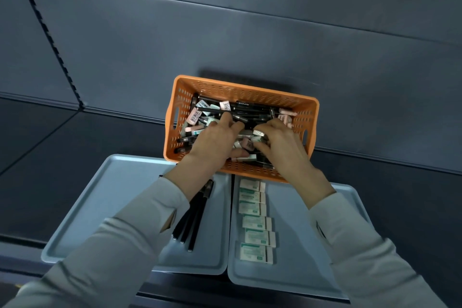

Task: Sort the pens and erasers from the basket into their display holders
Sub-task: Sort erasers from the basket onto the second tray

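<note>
Both hands are inside the orange basket (240, 82), near its front wall.

Left hand (212, 139): fingers curled down onto the black loose pens (250, 117), thumb low by the erasers. Can't tell if it actually grips one.

Right hand (285, 150): fingers and thumb curled round a white eraser (258, 133), pinching it just above the pile, between the two hands.

Basket contents: black pens mixed with pink-sleeved erasers (195, 117) and green-and-white ones. The heap is too jumbled to count.

The basket's front edge overlaps the far ends of two blue trays lying side by side below the wrists.

Left tray (105, 197): sorted pens (197, 215) lying together along its right side. Three ends are visible; the upper part is hidden under the left forearm, so read that as at least three.

Right tray (312, 245): sorted erasers (257, 223), six, green-and-white sleeves, in one column along its left side, each touching or just beside the next.

Trays sit on a dark shelf (50, 147).
</note>
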### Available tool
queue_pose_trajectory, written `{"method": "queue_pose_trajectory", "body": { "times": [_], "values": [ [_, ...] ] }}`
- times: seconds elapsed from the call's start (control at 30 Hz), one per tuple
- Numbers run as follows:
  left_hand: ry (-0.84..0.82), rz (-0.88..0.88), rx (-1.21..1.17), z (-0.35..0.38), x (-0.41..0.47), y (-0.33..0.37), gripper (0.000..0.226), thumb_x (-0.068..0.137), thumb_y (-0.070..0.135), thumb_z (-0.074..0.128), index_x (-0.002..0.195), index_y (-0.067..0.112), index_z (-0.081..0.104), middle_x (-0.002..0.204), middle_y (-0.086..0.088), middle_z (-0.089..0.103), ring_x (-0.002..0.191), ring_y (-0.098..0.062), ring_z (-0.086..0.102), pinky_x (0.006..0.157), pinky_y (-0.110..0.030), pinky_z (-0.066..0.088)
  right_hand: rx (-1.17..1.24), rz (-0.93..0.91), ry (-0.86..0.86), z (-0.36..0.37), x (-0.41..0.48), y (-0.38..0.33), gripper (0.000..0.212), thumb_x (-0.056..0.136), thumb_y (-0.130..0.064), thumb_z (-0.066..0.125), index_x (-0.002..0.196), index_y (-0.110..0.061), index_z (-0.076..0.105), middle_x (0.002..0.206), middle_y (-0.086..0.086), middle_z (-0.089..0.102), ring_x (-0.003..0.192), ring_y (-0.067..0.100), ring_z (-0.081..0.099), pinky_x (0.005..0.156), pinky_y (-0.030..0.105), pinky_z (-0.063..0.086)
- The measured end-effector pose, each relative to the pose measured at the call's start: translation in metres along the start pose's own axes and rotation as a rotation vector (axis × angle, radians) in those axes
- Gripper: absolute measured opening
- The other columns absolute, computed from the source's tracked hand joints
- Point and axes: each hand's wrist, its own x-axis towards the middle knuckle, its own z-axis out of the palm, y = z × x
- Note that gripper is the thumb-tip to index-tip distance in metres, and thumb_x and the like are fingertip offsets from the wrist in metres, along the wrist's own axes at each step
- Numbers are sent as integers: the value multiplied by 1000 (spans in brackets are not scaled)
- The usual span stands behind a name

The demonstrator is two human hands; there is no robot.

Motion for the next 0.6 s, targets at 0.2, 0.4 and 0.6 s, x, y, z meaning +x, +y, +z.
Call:
{"method": "queue_pose_trajectory", "body": {
  "times": [0.2, 0.4, 0.6],
  "values": [
    [87, -51, 78, 11, -2, 11, 53, 90, 55, 54, 131, 23, 48, 124, -6, 43, 103, -29, 57, 67, -35, 53, 56, 30, 17, 5, 0, -3, 30, 86, -9, 71, 116, -11, 69, 112, 8, 57, 96, 25, 61, 91, 42, 51],
    [188, -2, 70, 9, 4, 14, 35, 92, 46, 55, 118, 22, 53, 111, -1, 57, 90, -25, 64, 60, -30, 45, 105, 29, 79, 4, -3, 2, 29, 86, -11, 72, 115, -11, 70, 111, 8, 61, 91, 23, 63, 82, 30, 52],
    [317, 28, -133, 9, 3, 7, 28, 82, 34, 69, 106, 21, 64, 96, -1, 64, 70, -24, 66, 53, -27, 42, 167, 11, 205, 3, -8, 1, 27, 85, -9, 73, 111, -13, 70, 112, 3, 68, 95, 19, 66, 83, 36, 56]
  ]
}}
